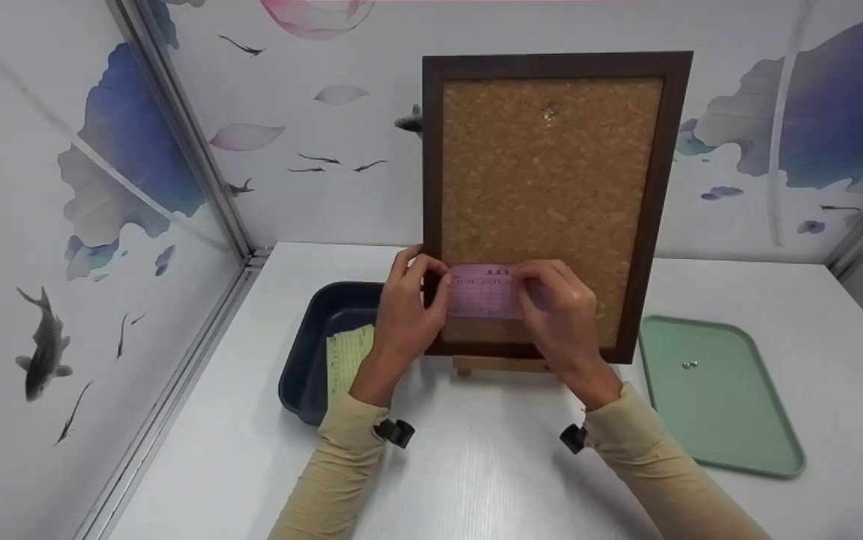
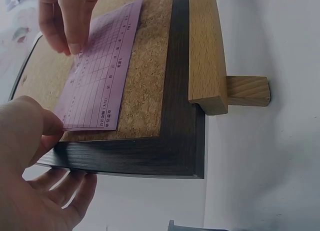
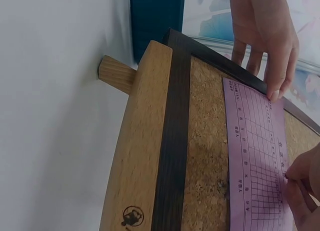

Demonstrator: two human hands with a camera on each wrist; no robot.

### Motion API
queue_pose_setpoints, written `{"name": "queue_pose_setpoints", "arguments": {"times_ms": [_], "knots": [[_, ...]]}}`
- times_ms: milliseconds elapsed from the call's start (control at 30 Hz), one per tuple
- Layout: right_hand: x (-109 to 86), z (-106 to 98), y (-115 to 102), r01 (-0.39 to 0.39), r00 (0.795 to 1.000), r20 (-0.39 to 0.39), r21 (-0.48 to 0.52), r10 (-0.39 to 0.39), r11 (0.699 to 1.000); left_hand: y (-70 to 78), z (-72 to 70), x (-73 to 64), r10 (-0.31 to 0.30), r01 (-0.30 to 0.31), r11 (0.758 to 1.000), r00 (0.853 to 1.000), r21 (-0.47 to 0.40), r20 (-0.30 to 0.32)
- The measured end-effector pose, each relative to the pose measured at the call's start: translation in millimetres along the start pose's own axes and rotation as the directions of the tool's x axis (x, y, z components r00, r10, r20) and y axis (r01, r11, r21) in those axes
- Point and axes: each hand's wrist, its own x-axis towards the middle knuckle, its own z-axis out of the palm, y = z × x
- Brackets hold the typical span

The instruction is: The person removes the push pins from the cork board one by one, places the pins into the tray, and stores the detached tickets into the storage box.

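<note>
A pink printed receipt slip [image 1: 480,296] lies against the lower part of a dark-framed corkboard [image 1: 543,180]. At its left edge, my left hand [image 1: 405,311] holds the slip with thumb and forefinger. Its other fingers reach behind the frame in the left wrist view. My right hand [image 1: 566,311] pinches a small clear push pin [image 2: 78,57] at the slip's upper edge. The fingertips largely cover the pin, so I cannot tell how deep it sits. A wooden stand [image 2: 207,51] supports the board's bottom edge.
Left of the board, a dark blue bin [image 1: 298,360] contains yellow-green printed slips [image 1: 349,356]. A green tray [image 1: 731,420] lies to the right with a few small shiny pins [image 1: 690,365]. Another clear pin [image 1: 549,114] is near the corkboard's top. White panels enclose the table.
</note>
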Motion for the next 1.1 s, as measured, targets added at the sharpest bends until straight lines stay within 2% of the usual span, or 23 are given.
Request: {"name": "queue_pose_setpoints", "arguments": {"times_ms": [367,667,833,1100], "knots": [[-12.6,-15,11,-0.039,0.999,-0.015,-0.026,0.039,0.999,0.2,-1.4,-1.3,-0.007,0.007,1.000,1.000,0.000,-0.004],[-19.5,-40,21,-0.020,0.999,-0.043,-0.039,0.018,0.999,-0.7,-2.5,-1.9,-0.002,0.002,1.000,1.000,-0.014,-0.012],[-23.2,-56,27,-0.040,0.998,-0.058,-0.060,0.036,0.997,1.0,-3.8,-1.6,-0.009,0.009,1.000,1.000,-0.007,-0.014],[-25.8,-90,40,-0.078,0.986,-0.154,-0.075,0.065,0.994,3.3,-7.6,1.2,0.000,0.000,1.000,1.000,-0.004,-0.025]]}}
